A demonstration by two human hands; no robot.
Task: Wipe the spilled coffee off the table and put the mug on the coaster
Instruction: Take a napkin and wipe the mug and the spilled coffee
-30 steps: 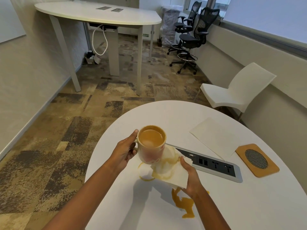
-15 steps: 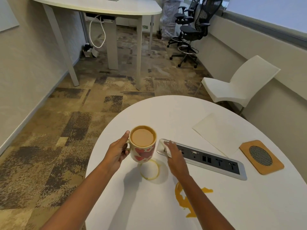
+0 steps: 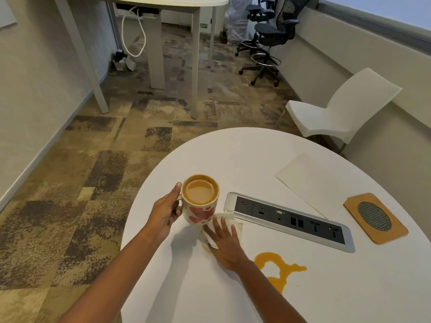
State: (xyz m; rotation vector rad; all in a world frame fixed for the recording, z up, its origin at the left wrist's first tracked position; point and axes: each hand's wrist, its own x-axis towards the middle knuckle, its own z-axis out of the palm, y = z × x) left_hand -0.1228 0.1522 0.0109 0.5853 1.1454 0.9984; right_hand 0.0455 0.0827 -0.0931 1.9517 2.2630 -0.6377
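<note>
The left hand [image 3: 166, 214] grasps the mug [image 3: 200, 202] by its handle over the left part of the table [image 3: 233, 155]. The right hand [image 3: 225, 243] presses a napkin [image 3: 229, 217] down with straight fingers [image 3: 223, 226]. A coffee puddle [image 3: 277, 269] lies nearer. The socket panel [image 3: 289, 217] lies between the mug and the coaster [image 3: 375, 217] on the right.

Patchy brown-and-beige carpet tiles [image 3: 93, 159] cover the floor. A tall white table on grey legs [image 3: 196, 54] stands at 12 o'clock, black mesh office chairs [image 3: 275, 31] at 1 o'clock, and a white moulded plastic chair [image 3: 338, 113] at 2 o'clock against a beige wall [image 3: 408, 159].
</note>
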